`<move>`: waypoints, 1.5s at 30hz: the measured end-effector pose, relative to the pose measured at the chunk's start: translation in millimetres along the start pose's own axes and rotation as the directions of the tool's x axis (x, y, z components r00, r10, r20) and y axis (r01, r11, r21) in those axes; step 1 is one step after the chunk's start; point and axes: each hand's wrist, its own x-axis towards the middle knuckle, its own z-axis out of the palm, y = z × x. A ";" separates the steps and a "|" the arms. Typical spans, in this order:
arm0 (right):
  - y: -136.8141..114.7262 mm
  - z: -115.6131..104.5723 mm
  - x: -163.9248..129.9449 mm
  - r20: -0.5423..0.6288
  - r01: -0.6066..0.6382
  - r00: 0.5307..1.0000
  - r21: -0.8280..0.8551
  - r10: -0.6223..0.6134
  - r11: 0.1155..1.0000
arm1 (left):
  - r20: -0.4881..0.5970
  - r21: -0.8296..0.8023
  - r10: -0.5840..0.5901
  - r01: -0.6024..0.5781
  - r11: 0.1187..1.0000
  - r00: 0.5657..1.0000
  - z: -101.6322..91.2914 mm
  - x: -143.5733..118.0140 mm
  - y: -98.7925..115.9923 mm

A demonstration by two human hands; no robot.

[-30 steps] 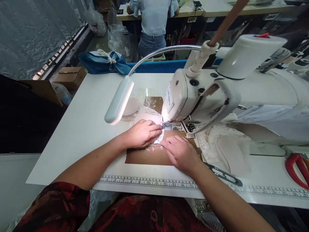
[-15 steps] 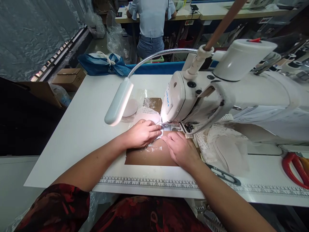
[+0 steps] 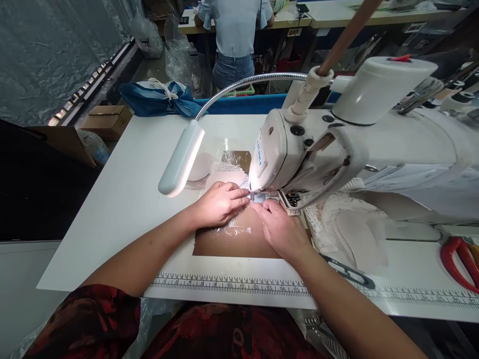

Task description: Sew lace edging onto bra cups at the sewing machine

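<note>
White table (image 3: 123, 199): left hand (image 3: 219, 204) and right hand (image 3: 279, 229) both pinch lace fabric (image 3: 243, 217) under the sewing machine (image 3: 284, 154).

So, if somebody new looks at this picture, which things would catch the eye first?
First the big white sewing machine filling the right side, with its gooseneck lamp bending down over the white table. Right under the machine's head, the left hand and right hand press a pale lace piece at the needle, over a brown patch. Red-handled scissors lie at the far right edge.
</note>
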 end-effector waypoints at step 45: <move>8.4 -8.4 -20.0 -0.147 0.298 0.950 0.146 -0.277 0.944 | 0.143 -0.002 -0.115 0.117 0.993 0.983 -8.4 -6.0 31.4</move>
